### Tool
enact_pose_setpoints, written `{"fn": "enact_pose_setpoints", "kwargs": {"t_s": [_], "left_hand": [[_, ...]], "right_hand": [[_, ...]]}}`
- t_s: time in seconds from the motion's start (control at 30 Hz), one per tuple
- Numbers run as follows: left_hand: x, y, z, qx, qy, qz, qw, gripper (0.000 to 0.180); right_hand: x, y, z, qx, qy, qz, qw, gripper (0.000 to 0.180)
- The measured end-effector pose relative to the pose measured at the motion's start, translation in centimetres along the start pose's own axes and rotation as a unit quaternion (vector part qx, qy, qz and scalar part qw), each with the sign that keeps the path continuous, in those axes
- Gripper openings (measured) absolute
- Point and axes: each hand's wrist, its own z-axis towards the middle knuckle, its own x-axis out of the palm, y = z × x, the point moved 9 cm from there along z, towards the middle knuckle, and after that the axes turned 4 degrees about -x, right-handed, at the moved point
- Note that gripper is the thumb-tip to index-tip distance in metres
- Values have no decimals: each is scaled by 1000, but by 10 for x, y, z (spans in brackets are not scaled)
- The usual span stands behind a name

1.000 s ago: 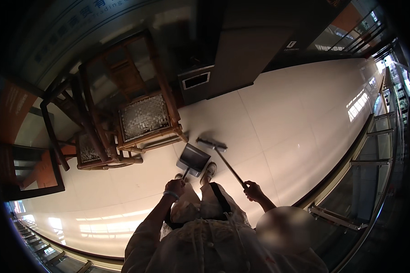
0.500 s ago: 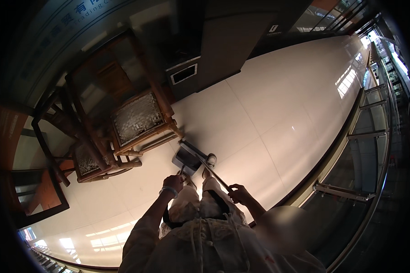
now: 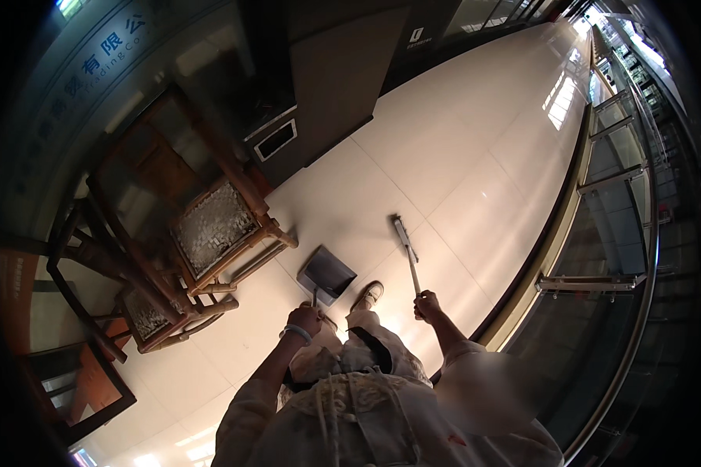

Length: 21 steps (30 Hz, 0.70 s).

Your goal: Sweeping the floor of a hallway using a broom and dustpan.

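Observation:
My left hand [image 3: 305, 317], with a light band at its wrist, is closed round the handle of a dark dustpan [image 3: 327, 275]. The pan lies low in front of my left foot, its open side turned to the right. In my right hand [image 3: 426, 306] is the stick of a broom [image 3: 406, 238], fingers wrapped round it. The narrow broom head points away from me, beyond my right shoe [image 3: 368, 295], apart from the dustpan. Whether the bristles touch the floor I cannot tell.
Wooden chairs [image 3: 215, 229] with patterned seats stand at the left, close to the dustpan. A dark wall panel [image 3: 343, 70] rises ahead. Along the right runs a glass railing [image 3: 592, 282] with metal brackets. Pale glossy tiles [image 3: 475, 187] cover the floor.
The broom has swung away from the dustpan, out to the right and forward, with my right hand rising. The dustpan stays in my left hand, now uncovered. The view has turned slightly.

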Motion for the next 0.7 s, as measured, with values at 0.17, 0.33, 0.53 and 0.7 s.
{"fn": "enact_pose_setpoints", "kwargs": {"t_s": [0.17,0.33,0.53,0.7], "left_hand": [[7,-40,25,28,2,15,1000,14],[-18,-53,44,-14,-21,31,999,14],[-70,-70,63,-59,-80,8,995,14],[-113,-95,92,-35,-151,25,988,12]], "right_hand": [[38,-32,-32,43,106,-72,991,13],[-18,15,-58,74,204,111,970,24],[-61,73,-3,-5,167,53,985,42],[-69,113,71,-5,83,80,993,34]]}}
